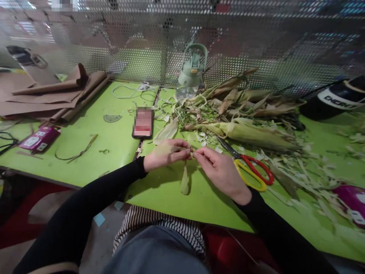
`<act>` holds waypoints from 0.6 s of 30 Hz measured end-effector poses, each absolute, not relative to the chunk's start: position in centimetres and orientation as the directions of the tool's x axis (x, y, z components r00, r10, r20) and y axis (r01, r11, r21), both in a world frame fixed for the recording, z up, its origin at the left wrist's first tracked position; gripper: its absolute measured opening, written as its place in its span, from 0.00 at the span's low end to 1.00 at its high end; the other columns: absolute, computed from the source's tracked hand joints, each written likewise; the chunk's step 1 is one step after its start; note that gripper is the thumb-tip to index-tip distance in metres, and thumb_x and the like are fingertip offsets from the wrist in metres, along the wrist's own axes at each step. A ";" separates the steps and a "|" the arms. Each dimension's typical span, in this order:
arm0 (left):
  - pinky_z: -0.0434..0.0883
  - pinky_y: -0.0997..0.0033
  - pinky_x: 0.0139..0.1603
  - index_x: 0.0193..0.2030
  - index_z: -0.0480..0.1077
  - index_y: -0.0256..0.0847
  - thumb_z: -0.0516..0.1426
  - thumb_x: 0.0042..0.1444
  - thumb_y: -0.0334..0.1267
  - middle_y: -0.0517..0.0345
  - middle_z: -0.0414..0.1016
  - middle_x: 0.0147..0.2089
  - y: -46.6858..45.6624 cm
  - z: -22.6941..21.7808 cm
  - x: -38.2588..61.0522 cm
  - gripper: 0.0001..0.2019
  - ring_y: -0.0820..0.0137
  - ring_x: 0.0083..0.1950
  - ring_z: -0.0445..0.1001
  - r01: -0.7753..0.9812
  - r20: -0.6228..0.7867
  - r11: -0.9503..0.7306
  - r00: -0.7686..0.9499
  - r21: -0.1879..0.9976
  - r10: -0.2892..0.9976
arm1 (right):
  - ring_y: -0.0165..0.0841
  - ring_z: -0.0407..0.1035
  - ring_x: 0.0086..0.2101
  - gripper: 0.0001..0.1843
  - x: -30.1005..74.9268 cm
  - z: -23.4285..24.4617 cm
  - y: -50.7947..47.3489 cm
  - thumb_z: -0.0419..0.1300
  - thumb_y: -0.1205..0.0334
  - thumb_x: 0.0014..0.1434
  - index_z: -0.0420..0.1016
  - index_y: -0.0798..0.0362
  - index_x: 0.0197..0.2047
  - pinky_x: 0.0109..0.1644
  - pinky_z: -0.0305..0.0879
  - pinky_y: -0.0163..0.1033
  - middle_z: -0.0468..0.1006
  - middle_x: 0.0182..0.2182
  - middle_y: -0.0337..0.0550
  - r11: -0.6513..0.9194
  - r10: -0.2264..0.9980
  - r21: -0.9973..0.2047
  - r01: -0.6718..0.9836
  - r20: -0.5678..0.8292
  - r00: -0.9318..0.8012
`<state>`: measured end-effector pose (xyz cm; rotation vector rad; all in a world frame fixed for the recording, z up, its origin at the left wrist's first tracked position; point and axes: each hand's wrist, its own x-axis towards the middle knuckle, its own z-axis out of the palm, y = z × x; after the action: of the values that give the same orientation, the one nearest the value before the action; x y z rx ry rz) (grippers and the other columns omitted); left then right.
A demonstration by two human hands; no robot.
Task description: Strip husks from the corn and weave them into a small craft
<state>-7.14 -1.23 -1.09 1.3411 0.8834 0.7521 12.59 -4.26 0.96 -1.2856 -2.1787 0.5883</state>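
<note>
Over the green table point(159, 190), my left hand point(168, 154) and my right hand point(218, 167) meet fingertip to fingertip. Between them is a pale corn husk strip point(184, 182), its wider end hanging down below my fingers. My left hand pinches it; another pale piece of husk seems to lie along the back of that hand. The right thumb and forefinger are pinched at the same spot, and the tiny bit between them is partly hidden. Close by my right hand lie scissors point(249, 165) with one red and one yellow handle. A large green corn husk point(253, 135) rests beyond them.
Dried husks point(234, 99) and scraps pile up at the back right, beside a clear bottle with a green lid point(192, 70). A phone point(143, 122) lies left of centre. Brown paper point(57, 95) and a purple packet point(40, 139) are at left. A black container point(333, 99) stands right.
</note>
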 end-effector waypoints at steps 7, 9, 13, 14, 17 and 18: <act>0.72 0.74 0.40 0.43 0.73 0.32 0.61 0.59 0.35 0.51 0.80 0.37 -1.1 -1.4 -7.7 0.09 0.75 0.35 0.77 -0.029 -0.162 0.203 0.500 0.979 0.851 | 0.27 0.55 0.21 0.17 12.9 -0.3 -3.5 0.55 0.50 0.68 0.71 0.51 0.31 0.25 0.50 0.36 0.65 0.20 0.33 0.376 0.903 -0.747 0.548 0.163 -0.398; 0.73 0.70 0.45 0.45 0.72 0.32 0.61 0.60 0.35 0.48 0.82 0.39 -1.3 -1.1 -7.9 0.10 0.73 0.38 0.79 -0.079 -0.203 0.292 0.548 0.953 0.811 | 0.28 0.58 0.22 0.21 13.3 -0.6 -3.1 0.54 0.44 0.68 0.70 0.51 0.32 0.26 0.51 0.36 0.66 0.22 0.34 0.300 0.928 -0.797 0.524 0.116 -0.354; 0.75 0.65 0.50 0.47 0.71 0.32 0.61 0.59 0.33 0.46 0.82 0.41 -2.1 -0.7 -7.8 0.10 0.71 0.38 0.80 -0.124 -0.258 0.421 0.628 0.899 0.735 | 0.30 0.62 0.26 0.27 13.5 -0.7 -2.6 0.51 0.36 0.67 0.68 0.51 0.29 0.30 0.57 0.37 0.66 0.25 0.36 0.207 0.946 -0.837 0.506 0.040 -0.321; 0.75 0.65 0.50 0.47 0.71 0.32 0.61 0.59 0.32 0.47 0.83 0.41 -2.2 -0.7 -7.7 0.10 0.71 0.38 0.80 -0.128 -0.262 0.433 0.636 0.892 0.726 | 0.30 0.63 0.27 0.27 13.4 -0.7 -2.5 0.52 0.37 0.66 0.68 0.51 0.28 0.33 0.59 0.37 0.67 0.26 0.37 0.216 0.942 -0.843 0.492 0.047 -0.332; 0.75 0.66 0.49 0.45 0.72 0.33 0.61 0.60 0.35 0.49 0.82 0.41 -2.6 -0.8 -7.3 0.09 0.71 0.39 0.80 -0.130 -0.266 0.445 0.645 0.886 0.717 | 0.31 0.66 0.32 0.25 13.1 -0.8 -2.8 0.57 0.41 0.65 0.69 0.51 0.25 0.40 0.62 0.38 0.69 0.29 0.38 0.215 0.947 -0.898 0.383 0.095 -0.308; 0.75 0.66 0.49 0.45 0.73 0.33 0.62 0.60 0.36 0.49 0.82 0.41 -2.6 -0.8 -7.2 0.09 0.71 0.39 0.80 -0.136 -0.260 0.443 0.645 0.886 0.718 | 0.31 0.67 0.33 0.23 13.0 -0.9 -2.9 0.59 0.42 0.64 0.71 0.50 0.26 0.42 0.64 0.38 0.71 0.30 0.38 0.193 0.952 -0.925 0.328 0.094 -0.292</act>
<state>-7.21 -2.64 -0.80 0.9749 0.6934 0.5857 12.97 -2.89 -0.87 -1.2090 -1.7510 1.0997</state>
